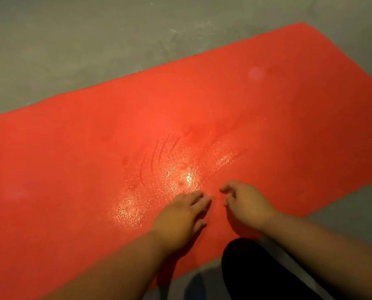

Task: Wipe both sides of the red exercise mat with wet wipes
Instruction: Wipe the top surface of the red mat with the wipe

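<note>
Red exercise mat lies flat & unrolled on grey floor, running diag. from near left to far right. Surface finely textured. Wet patch approx mid-mat, toward the near long edge: glossy, catching light, w/ curved streak marks on its far-left side. Rest of mat looks matte. Far-right corner in view; left end runs out of frame.

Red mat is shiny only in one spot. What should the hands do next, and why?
Probably slide the left hand out over the dull left stretch of the red mat: the wet patch lies only just ahead of both hands. The right hand is loosely curled; no wipe shows.
</note>
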### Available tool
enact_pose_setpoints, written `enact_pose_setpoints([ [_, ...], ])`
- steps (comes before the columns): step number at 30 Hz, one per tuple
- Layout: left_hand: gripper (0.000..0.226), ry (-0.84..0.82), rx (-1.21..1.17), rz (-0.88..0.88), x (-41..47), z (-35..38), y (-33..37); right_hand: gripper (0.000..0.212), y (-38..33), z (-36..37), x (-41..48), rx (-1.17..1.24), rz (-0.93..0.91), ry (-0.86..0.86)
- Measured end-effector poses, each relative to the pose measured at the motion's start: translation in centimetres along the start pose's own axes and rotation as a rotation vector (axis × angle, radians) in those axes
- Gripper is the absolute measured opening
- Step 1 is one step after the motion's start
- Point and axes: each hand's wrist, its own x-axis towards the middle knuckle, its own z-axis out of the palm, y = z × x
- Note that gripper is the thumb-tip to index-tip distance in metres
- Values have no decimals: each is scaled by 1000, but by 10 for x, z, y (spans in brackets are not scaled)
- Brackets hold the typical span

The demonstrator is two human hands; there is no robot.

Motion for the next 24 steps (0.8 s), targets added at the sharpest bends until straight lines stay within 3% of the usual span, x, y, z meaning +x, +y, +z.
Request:
enact_pose_setpoints([
  [5,10,112,76,87,3,27,-3,22,35,-24,-16,-132,-16,182],
  [11,21,224,213,274,22,12,-44,27,34,-31,-13,-288,-111,197],
  [13,16,294,209,148,43,-5,-69,36,31,-34,-3,-310,-138,181],
  [17,14,529,-51,-470,100,-48,-112,56,26,-46,23,-386,-135,148],
  [19,17,580,-163,-611,111,-45,-103,61,27,-55,37,-411,-114,151],
  [21,14,471,-112,-403,98,-27,-67,66,27,-65,49,-434,-82,146],
  [24,10,115,26,186,61,-10,-31,73,31,-74,63,-429,-23,127],
])
